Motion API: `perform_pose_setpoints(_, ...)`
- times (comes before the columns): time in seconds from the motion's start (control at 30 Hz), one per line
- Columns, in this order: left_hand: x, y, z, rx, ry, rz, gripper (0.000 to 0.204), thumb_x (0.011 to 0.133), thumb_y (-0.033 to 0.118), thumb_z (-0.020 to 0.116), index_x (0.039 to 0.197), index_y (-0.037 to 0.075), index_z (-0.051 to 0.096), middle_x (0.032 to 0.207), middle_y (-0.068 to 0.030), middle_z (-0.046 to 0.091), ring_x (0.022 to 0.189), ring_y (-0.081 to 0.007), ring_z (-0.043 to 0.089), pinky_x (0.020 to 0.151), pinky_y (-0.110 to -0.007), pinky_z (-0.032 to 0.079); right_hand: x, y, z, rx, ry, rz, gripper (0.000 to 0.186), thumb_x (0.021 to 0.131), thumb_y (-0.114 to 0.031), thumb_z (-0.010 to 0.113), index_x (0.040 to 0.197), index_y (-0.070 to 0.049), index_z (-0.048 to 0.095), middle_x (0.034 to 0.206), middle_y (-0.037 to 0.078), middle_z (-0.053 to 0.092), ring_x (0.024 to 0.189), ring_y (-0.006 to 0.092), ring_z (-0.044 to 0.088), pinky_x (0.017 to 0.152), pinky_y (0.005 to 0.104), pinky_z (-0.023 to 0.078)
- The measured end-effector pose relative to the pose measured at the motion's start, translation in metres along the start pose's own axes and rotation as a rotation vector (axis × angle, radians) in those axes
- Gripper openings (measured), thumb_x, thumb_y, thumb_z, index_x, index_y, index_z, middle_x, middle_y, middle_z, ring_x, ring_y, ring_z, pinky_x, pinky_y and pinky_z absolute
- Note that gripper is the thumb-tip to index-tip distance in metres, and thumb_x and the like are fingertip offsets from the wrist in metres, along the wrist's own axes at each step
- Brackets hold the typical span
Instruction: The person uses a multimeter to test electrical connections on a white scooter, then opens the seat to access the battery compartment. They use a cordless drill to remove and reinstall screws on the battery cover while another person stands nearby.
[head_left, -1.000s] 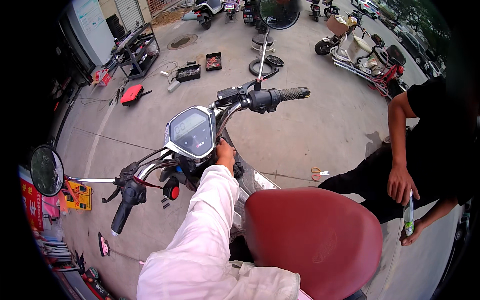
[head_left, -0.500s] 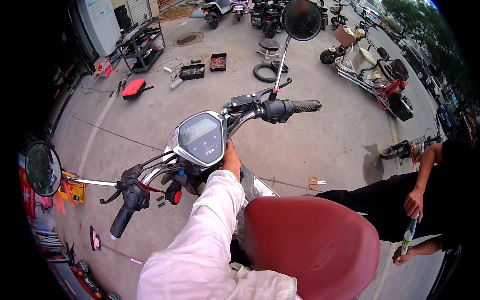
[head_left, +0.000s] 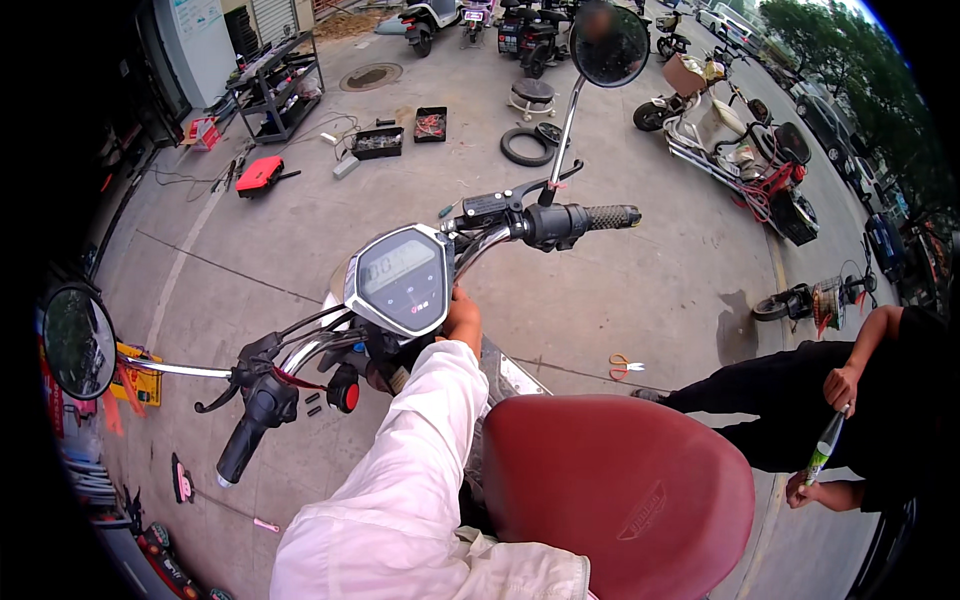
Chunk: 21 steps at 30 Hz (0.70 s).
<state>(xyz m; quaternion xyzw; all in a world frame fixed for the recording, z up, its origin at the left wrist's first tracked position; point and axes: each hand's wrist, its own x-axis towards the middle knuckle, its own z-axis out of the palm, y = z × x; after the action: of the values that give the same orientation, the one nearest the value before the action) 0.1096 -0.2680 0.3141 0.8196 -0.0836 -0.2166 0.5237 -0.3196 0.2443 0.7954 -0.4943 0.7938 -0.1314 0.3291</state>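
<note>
My left hand (head_left: pixel 463 318) reaches in a pale sleeve to the right underside of the scooter's display (head_left: pixel 402 278). Its fingers go out of sight behind the display housing, so their grip is hidden. My right hand is not in view. Above the hand runs the right handlebar grip (head_left: pixel 612 216) with its brake lever and mirror (head_left: pixel 608 45). The left grip (head_left: pixel 240 450) and a red round button (head_left: pixel 344 392) sit to the lower left. A dark red seat (head_left: pixel 615 490) lies right of my arm.
At the right, a person in black holds a slim clear-and-green bottle (head_left: pixel 820 456). Orange-handled scissors (head_left: pixel 622 368) lie on the ground near that person's foot. Further off are a red case (head_left: pixel 261 176), black trays (head_left: pixel 378 142), a tyre (head_left: pixel 524 147), a stool (head_left: pixel 532 93) and a parked scooter (head_left: pixel 735 150).
The view has shifted slightly. My hand stays at the display's underside. The person's hands and bottle have moved up a little, and a shoe now shows near the scissors.
</note>
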Motion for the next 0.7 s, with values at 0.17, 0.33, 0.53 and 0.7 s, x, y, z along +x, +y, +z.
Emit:
perform_pose_setpoints(0.17,-0.096,0.068,-0.029,-0.305,-0.276,-0.277,0.048,0.097,0.049,0.047,0.112,0.006,0.064,0.095,-0.0082,0.064,0.069,-0.0229,0.064,0.049,-0.036,0.054,-0.013,-0.005,0.005,-0.007,0.064,0.036,0.014,0.087,-0.006,0.068,0.095,0.004,0.061,0.079,0.015,0.063,0.071,0.0266,0.056,0.065,0.0415,0.049)
perform_pose_setpoints(0.33,-0.088,0.082,-0.069,-0.541,-0.396,-0.399,0.04,0.099,0.053,0.049,0.108,0.017,0.063,0.088,-0.0006,0.054,0.073,-0.0151,0.055,0.061,-0.032,0.053,-0.006,0.007,0.008,0.024,0.044,-0.031,0.015,0.087,-0.006,0.068,0.096,0.004,0.061,0.081,0.015,0.064,0.072,0.0276,0.057,0.066,0.0418,0.049)
perform_pose_setpoints(0.53,-0.071,0.058,-0.067,-0.767,-0.506,-0.526,0.031,0.099,0.051,0.054,0.109,0.022,0.06,0.097,0.0058,0.054,0.079,-0.0123,0.053,0.069,-0.033,0.051,-0.003,0.002,0.005,-0.048,0.022,-0.063,0.016,0.087,-0.009,0.068,0.095,0.004,0.061,0.081,0.017,0.064,0.072,0.0322,0.057,0.067,0.043,0.049)
perform_pose_setpoints(0.7,-0.053,0.05,-0.059,-0.755,-0.512,-0.584,0.03,0.097,0.046,0.059,0.12,0.027,0.055,0.114,0.0094,0.059,0.088,-0.0144,0.051,0.071,-0.035,0.048,-0.001,-0.001,0.005,-0.07,-0.009,-0.033,0.019,0.088,-0.011,0.068,0.097,0.004,0.061,0.083,0.018,0.063,0.075,0.0336,0.058,0.07,0.0438,0.049)
